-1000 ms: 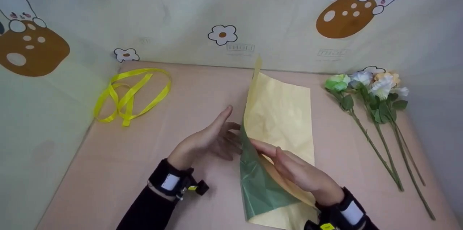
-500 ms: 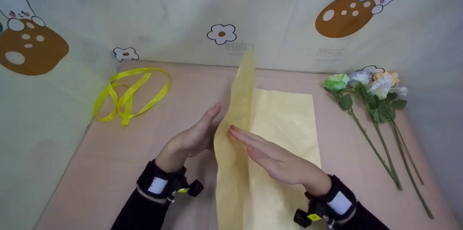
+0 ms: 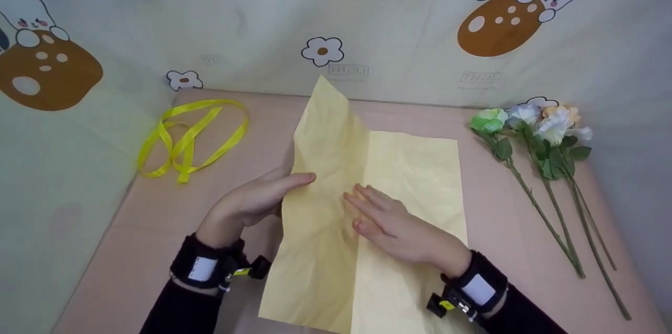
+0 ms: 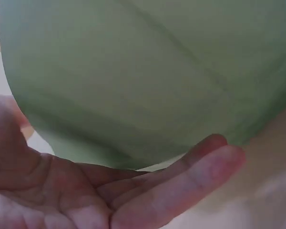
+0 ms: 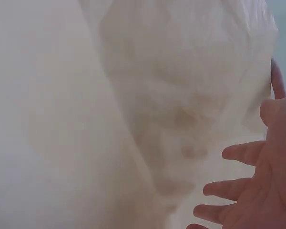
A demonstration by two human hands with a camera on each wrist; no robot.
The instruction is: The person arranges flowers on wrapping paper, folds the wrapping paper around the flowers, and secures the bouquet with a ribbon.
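A sheet of wrapping paper [image 3: 409, 181], pale yellow on its upper face, lies on the table with its left part raised along a crease. Its green underside [image 4: 133, 86] fills much of the left wrist view. My left hand [image 3: 252, 197] is at the raised left edge, thumb over the yellow face and fingers behind it. In the left wrist view those fingers [image 4: 181, 191] reach out fairly straight beneath the sheet. My right hand [image 3: 399, 229] is at the crease with its fingertips against the paper; its fingers [image 5: 224, 188] are spread and extended.
A yellow ribbon [image 3: 184, 147] lies loosely looped at the table's back left. Several artificial flowers [image 3: 551, 134] with long green stems lie along the right side. Behind the pink tabletop [image 3: 152, 250] hangs a cloth [image 3: 252, 24] printed with rabbits and flowers.
The left part of the paper has swung over to the left, so its yellow face shows instead of the green. My left hand has moved left and its thumb now lies over the edge.
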